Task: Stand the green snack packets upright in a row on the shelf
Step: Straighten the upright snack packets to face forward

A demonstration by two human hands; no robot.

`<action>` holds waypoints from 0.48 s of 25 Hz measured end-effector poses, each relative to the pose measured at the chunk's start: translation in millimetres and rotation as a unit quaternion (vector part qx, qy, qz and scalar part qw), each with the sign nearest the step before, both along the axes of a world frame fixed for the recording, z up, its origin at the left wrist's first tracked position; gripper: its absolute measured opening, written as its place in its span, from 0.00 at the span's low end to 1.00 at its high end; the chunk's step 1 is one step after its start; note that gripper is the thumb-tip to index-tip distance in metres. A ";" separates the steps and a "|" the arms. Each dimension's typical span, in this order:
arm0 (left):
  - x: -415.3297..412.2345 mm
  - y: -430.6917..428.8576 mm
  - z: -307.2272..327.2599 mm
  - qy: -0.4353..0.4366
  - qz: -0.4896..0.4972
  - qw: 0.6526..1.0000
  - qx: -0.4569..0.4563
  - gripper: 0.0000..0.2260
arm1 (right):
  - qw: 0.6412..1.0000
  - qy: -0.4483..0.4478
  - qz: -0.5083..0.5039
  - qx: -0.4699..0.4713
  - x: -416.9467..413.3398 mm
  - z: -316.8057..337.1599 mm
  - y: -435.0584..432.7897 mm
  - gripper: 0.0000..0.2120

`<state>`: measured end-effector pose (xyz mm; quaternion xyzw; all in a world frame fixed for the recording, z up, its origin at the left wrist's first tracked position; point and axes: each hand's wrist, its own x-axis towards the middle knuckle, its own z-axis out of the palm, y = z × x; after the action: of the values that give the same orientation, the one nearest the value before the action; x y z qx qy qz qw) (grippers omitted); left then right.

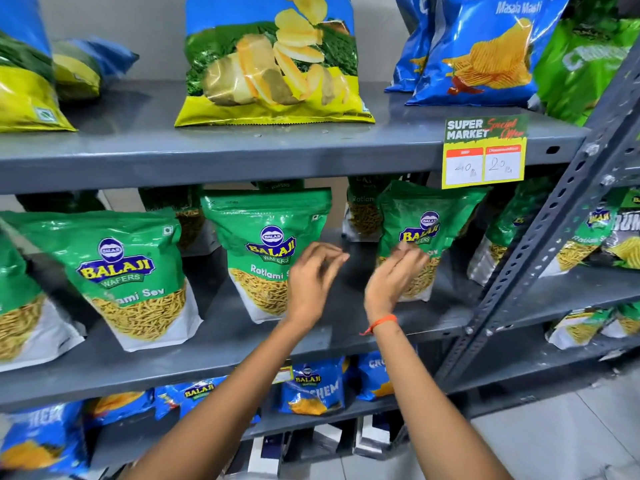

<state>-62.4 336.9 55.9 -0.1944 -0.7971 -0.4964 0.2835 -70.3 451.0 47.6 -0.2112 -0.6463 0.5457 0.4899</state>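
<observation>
Green Balaji snack packets stand upright along the grey middle shelf (225,344): one at the left (131,271), one in the middle (263,237), one at the right (429,223). A further packet (17,299) is cut off by the left edge, and others (363,209) stand behind. My left hand (311,282) hovers in front of the middle packet's right edge, fingers loosely curled and holding nothing. My right hand (394,275), with an orange thread on its wrist, covers the right packet's lower left corner with its fingertips against the front. Both hands are motion-blurred.
Yellow and blue chip bags (273,60) stand on the shelf above, with a price tag (485,154) hanging from its edge. Blue packets (315,386) fill the shelf below. A perforated grey upright (540,258) separates a neighbouring rack holding further green packets (540,237).
</observation>
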 end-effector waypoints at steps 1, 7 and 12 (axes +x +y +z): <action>5.6 -16.8 1.5 0.050 0.052 0.997 0.003 0.08 | 0.999 -0.003 0.037 0.020 -0.3 -0.6 -15.3 0.17; 1.5 -102.0 -41.3 -0.108 0.187 0.975 0.053 0.44 | 0.916 -0.171 0.362 0.026 -0.1 -50.3 -77.2 0.32; -3.9 -114.8 -65.6 -0.297 -0.036 0.939 0.170 0.33 | 0.862 -0.197 0.467 -0.007 2.3 -62.5 -77.7 0.26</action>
<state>-66.3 222.2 -9.8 -0.0156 -0.7411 -0.6698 0.0440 -68.0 373.4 -14.9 0.0087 -0.7486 0.6618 0.0387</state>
